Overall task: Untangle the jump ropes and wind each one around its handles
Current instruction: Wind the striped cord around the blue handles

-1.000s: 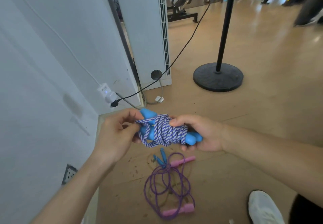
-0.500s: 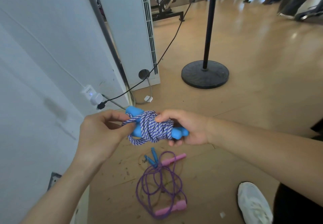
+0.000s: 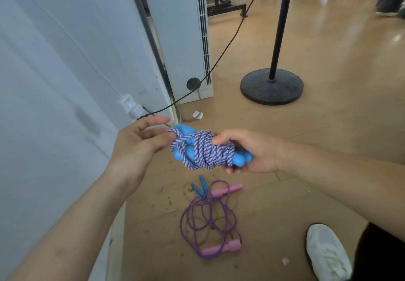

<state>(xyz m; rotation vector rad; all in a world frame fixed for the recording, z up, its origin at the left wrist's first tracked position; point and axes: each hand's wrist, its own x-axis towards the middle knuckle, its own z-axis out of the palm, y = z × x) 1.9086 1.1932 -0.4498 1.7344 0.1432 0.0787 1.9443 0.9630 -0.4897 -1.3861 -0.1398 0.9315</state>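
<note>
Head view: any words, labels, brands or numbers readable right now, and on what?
None legible.
On the white wall adapter: any marking is too small to read.
On the white tag of the grey floor cable: blurred, unreadable.
On the striped rope, blue handles, pink handle, white shoe: no print visible.

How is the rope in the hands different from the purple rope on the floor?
The braided rope is wound tightly round its blue handles; the purple rope lies in loose loops, its pink handles apart.
The braided rope is thick and striped; the purple rope is thin and plain.
The left hand and right hand hold the braided rope; the purple rope rests on the floor.
Both are jump ropes with two handles.
</note>
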